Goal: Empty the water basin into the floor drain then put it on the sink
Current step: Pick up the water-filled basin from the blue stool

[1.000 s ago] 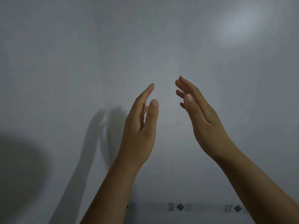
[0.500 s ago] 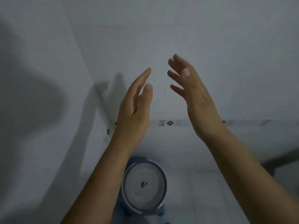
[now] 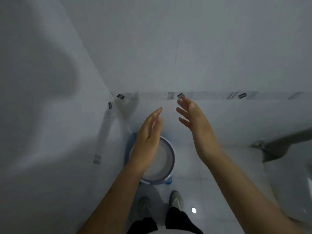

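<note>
White tiled walls met in a corner at the far left, a grey patterned border strip [image 3: 211,95] ran across them, and pale glossy floor tiles [image 3: 194,174] spread below; the whole view was dim and somewhat blurred. On the floor, close to the corner and just ahead of the person's 2 pale shoes [image 3: 176,199], stood the round white plastic water basin with a bluish-purple rim [image 3: 166,159], upright, its inside pale; whether water lay in it could not be told. Both hands hung in the air above it, holding nothing. The left hand [image 3: 148,134] had its fingers straight and pressed together, palm turned inward, and in this view it covered the basin's left part. The right hand [image 3: 195,122] had its fingers spread and slightly bent, palm facing the left one. The basin lay below and toward the person from both sets of fingertips, so the coming reach looked to be downward and back toward the body; the left hand seemed the nearer, lying directly over the rim, while the right sat off to the basin's right. Being round, the basin offered no long axis, so a grip on 2 opposite sides of the rim seemed likely. At the right edge a grey sink edge [image 3: 287,146] jutted in; no floor drain was visible
</note>
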The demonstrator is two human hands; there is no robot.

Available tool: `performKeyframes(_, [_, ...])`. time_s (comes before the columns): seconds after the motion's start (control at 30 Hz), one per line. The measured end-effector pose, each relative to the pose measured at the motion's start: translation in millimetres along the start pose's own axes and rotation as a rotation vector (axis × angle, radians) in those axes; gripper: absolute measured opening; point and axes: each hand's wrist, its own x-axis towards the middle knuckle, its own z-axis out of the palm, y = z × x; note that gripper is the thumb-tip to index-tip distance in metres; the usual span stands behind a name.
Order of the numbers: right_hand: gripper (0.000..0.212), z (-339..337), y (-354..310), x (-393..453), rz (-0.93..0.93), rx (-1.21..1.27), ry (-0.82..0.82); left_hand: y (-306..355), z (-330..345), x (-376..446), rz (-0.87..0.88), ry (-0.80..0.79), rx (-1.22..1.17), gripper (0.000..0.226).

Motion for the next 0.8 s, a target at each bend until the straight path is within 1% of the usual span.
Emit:
performKeyframes(0.13, [0.049,7.4,55.8,9.8,0.137,-0.007,0.011,-60.0,21.4,4.4,-0.187,0.067,-0.044,0.058])
performKeyframes(0.23, [0.046,11.8,102.9,14.5,0.241,-0.014,0.054,-114.9,32.5,-0.6,-0.364,0.139,-0.067,0.045])
performKeyframes(0.3, [0.044,13.1,142.5,20.6,0.313,-0.033,0.077,-156.8,42.5,-5.9,-0.470,0.174,-0.077,0.044])
performKeyframes(0.33, [0.041,13.5,160.7,22.2,0.344,-0.033,0.087,-175.3,46.7,-9.0,-0.533,0.200,-0.106,0.040])
performKeyframes(0.4, [0.027,13.1,200.3,27.0,0.396,-0.035,0.117,-216.2,53.7,-14.2,-0.668,0.273,-0.152,0.031])
performKeyframes(0.5, [0.022,9.7,265.7,37.3,0.447,-0.095,0.192,-278.5,55.0,-19.9,-0.818,0.394,-0.135,0.035])
performKeyframes(0.57, [0.020,5.8,300.4,41.6,0.485,-0.143,0.237,-309.4,46.0,-23.2,-0.856,0.483,-0.039,0.039])
performKeyframes(0.6, [0.022,4.3,328.2,45.5,0.508,-0.177,0.260,-331.8,42.4,-21.8,-0.866,0.511,0.040,0.038])
performKeyframes(0.67, [0.028,0.5,367.0,52.7,0.524,-0.264,0.305,-361.4,32.5,-13.2,-0.841,0.569,0.171,0.036])
performKeyframes(0.77, [0.030,-4.5,425.8,65.7,0.544,-0.385,0.313,-404.1,21.2,11.0,-0.797,0.684,0.229,0.039])
performKeyframes(0.8, [0.035,-4.7,447.1,69.8,0.566,-0.412,0.294,-419.9,19.6,19.9,-0.780,0.699,0.252,0.041])
